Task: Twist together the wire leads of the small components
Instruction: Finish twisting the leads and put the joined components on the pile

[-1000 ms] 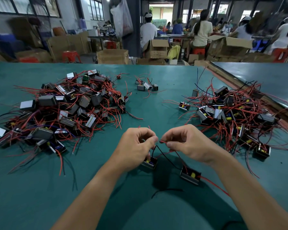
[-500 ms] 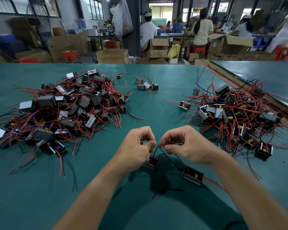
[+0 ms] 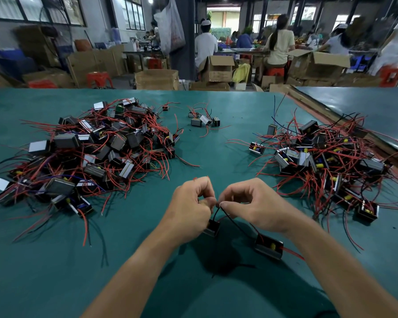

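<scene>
My left hand and my right hand meet fingertip to fingertip above the green table. Both pinch thin wire leads at the point where they join. One small black component hangs just below my left hand, partly hidden by it. A second black component with a yellow part lies on the table under my right wrist. A black lead runs from it up to my fingers, and a red lead trails out to its right.
A large pile of components with red wires covers the left of the table. Another pile lies on the right. A few loose components sit at the far middle. People and cardboard boxes fill the background.
My hands have drawn slightly closer together and a little higher. The component under my left hand has lifted with them. The piles have not moved.
</scene>
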Demonstrator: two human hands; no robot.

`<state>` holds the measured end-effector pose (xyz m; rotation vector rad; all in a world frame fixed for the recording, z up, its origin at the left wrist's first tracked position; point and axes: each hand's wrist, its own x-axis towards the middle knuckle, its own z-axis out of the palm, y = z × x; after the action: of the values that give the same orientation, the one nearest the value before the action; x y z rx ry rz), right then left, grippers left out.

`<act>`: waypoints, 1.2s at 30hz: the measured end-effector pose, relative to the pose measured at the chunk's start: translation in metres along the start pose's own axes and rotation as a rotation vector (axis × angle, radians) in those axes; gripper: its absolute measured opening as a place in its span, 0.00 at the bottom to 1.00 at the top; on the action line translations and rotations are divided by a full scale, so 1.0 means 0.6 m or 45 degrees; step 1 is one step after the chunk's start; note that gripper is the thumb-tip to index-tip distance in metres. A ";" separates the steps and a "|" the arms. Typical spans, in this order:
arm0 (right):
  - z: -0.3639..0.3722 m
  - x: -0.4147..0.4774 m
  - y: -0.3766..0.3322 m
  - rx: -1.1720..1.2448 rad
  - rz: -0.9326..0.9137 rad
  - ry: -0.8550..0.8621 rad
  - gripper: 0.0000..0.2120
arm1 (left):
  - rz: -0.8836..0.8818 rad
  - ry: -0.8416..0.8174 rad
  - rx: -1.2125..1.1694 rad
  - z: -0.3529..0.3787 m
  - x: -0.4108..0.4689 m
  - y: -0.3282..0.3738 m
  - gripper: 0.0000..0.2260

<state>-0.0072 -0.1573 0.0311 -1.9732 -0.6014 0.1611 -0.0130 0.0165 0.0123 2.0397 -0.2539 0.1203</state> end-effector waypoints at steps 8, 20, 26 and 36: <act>-0.007 -0.001 -0.007 0.005 -0.011 0.079 0.11 | -0.057 -0.081 -0.362 -0.005 -0.005 0.020 0.13; -0.012 0.003 -0.006 0.027 -0.031 0.287 0.15 | -0.121 -0.162 -0.283 0.005 -0.008 0.023 0.11; -0.013 0.001 -0.009 0.228 0.052 0.280 0.09 | -0.194 -0.209 -0.322 -0.001 -0.014 0.028 0.08; -0.014 -0.005 -0.018 0.201 0.068 0.172 0.09 | -0.278 -0.505 -0.408 -0.018 -0.017 0.023 0.02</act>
<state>-0.0102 -0.1616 0.0440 -1.8314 -0.4353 0.1034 -0.0260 0.0209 0.0273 1.7424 -0.2741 -0.4390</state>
